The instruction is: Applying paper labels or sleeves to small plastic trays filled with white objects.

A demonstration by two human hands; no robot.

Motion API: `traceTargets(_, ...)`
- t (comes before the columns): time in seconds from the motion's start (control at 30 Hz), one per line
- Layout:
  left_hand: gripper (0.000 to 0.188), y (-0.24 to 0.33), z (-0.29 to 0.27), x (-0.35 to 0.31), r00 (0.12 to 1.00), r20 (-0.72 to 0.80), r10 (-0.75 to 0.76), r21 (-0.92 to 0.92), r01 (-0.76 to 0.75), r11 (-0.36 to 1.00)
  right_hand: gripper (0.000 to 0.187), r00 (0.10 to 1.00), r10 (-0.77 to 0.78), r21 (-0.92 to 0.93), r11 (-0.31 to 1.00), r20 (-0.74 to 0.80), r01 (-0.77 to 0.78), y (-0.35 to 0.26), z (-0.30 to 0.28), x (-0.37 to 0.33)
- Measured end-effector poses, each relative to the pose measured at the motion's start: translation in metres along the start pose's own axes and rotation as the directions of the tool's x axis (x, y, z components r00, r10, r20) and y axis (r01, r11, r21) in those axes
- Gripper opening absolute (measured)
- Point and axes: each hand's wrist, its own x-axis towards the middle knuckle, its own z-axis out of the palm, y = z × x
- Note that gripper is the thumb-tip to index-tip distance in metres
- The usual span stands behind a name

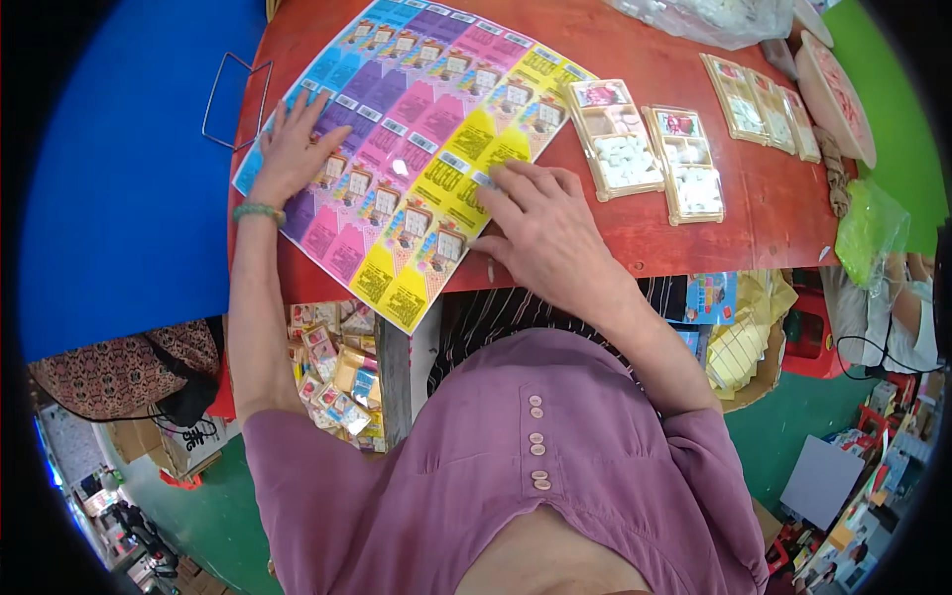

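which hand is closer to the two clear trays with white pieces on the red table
Right. The right hand lies on the sheet's yellow edge just left of the trays; the left hand rests on the sheet's far blue-purple side.

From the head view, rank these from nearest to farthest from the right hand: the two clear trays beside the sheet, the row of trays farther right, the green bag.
1. Two clear trays, just right of the right hand.
2. Row of trays, farther right.
3. Green bag, at the table's right edge.

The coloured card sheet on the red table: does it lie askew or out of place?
Yes. The card sheet lies diagonally, its yellow corner overhanging the table edge. Left hand and right hand press flat on it.
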Motion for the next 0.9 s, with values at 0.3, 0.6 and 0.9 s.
traceTargets(0.3, 0.058, 0.092, 0.004, 0.012, 0.984, 0.022, 0.176, -0.134, -0.171, 0.976, 0.043, 0.997, -0.068, -0.004, 0.998, -0.039, 0.067, -0.013, 0.023, 0.011)
traceTargets(0.6, 0.067, 0.089, 0.004, -0.013, 0.904, -0.036, 0.427, -0.006, -0.427, 0.904, 0.017, 0.972, 0.155, 0.207, 0.971, -0.175, -0.117, 0.039, -0.006, -0.003)
traceTargets(0.9, 0.067, 0.084, -0.006, -0.029, 0.850, 0.017, 0.526, -0.055, -0.525, 0.849, 0.015, 0.908, 0.313, 0.081, 0.950, -0.278, -0.303, 0.063, -0.011, -0.009)
